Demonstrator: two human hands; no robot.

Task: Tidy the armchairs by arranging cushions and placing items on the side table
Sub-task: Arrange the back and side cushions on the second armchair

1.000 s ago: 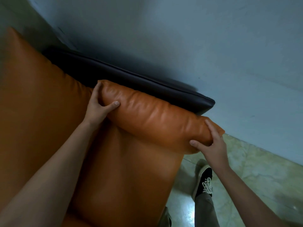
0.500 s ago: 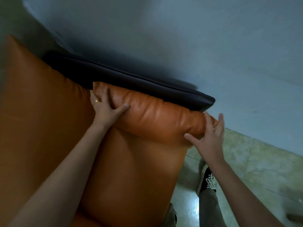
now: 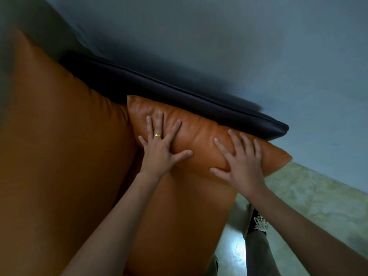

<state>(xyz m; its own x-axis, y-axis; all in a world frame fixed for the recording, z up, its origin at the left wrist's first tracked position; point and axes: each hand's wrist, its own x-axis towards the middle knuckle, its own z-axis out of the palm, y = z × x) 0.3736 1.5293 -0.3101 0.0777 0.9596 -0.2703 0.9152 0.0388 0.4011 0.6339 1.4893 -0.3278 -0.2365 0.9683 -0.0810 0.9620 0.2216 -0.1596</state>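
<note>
Small orange cushion (image 3: 201,140) lay across frame centre, long axis 10-to-4 o'clock, touching the dark armrest (image 3: 199,100) on its 1 o'clock side, with the big back cushion (image 3: 59,146) at 9 o'clock. Left hand (image 3: 159,148) was flat on its 10 o'clock end, fingers straight and spread, gripping nothing. Right hand (image 3: 243,166) was the same, pressed on the 4 o'clock end.

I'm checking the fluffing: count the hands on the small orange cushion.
2: left hand flat on the small orange cushion near its left end, right hand flat toward its right end.
</note>
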